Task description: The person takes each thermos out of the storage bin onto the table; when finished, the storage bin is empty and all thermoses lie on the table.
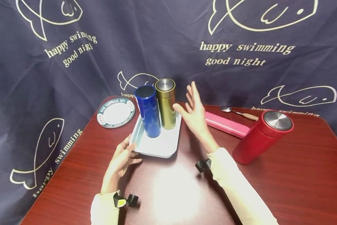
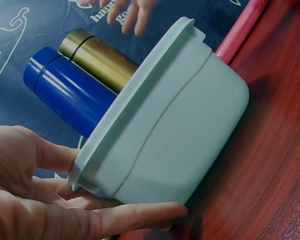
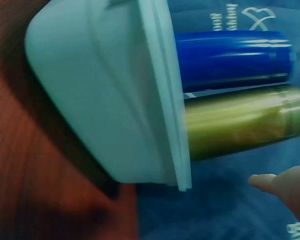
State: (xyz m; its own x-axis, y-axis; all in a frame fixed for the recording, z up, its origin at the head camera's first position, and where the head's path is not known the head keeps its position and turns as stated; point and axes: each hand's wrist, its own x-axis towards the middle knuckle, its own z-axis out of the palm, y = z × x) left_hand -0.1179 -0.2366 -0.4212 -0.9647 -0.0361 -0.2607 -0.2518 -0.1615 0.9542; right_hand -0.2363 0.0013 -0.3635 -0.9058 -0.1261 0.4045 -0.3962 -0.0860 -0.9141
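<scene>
A pale blue tray (image 1: 160, 147) sits mid-table and carries a blue flask (image 1: 148, 111) and a gold flask (image 1: 166, 103), both upright and side by side. My left hand (image 1: 123, 157) lies open at the tray's near left corner, fingers straight, touching or almost touching its rim (image 2: 85, 167). My right hand (image 1: 193, 109) hovers open just right of the gold flask, fingers spread, holding nothing. The wrist views show the tray (image 3: 105, 95) from the side with the blue flask (image 3: 235, 57) and gold flask (image 3: 245, 120), and the blue flask (image 2: 65, 87) beside the gold one (image 2: 97, 57).
A red flask (image 1: 262, 136) with a steel lid stands at the right. A pink case (image 1: 226, 125) and a spoon (image 1: 238, 112) lie behind it. A white plate (image 1: 116, 112) rests at the back left. A dark printed cloth hangs behind the red-brown table (image 1: 298, 181).
</scene>
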